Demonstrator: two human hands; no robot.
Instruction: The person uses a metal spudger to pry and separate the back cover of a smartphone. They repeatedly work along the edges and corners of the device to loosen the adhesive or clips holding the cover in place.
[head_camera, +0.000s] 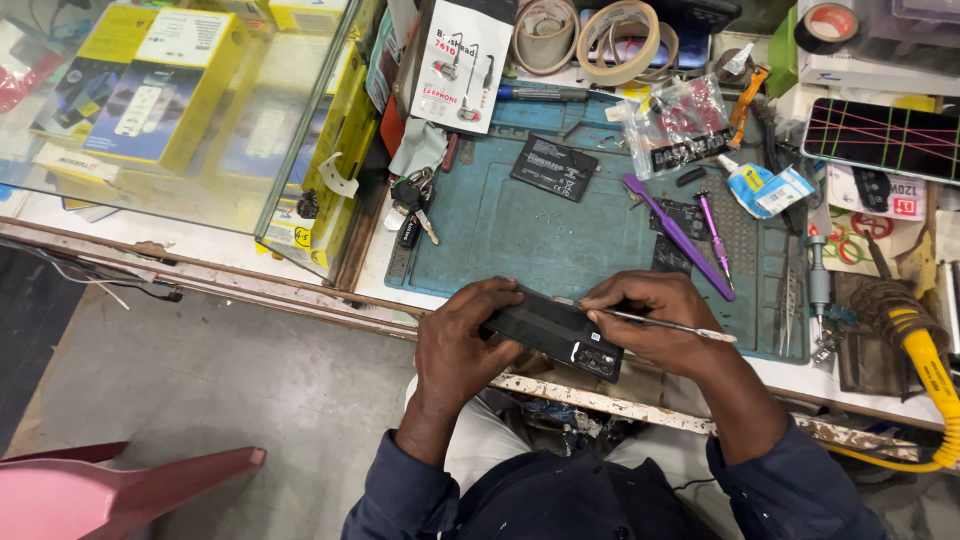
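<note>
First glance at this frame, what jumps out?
At bottom centre, the left hand grips a black phone at the bench edge while the right hand works a thin metal tool along its top edge. Behind them lies a teal work mat with a purple toothbrush on it. A yellow coiled hose curls at far right.

Hands (560, 330) on black phone (553, 333)

Cluttered workbench (400, 300) — teal repair mat (540, 240), keys (412, 200), tape rolls (600, 40), purple brush (675, 235) — glass display case (170, 110) alongside
</note>
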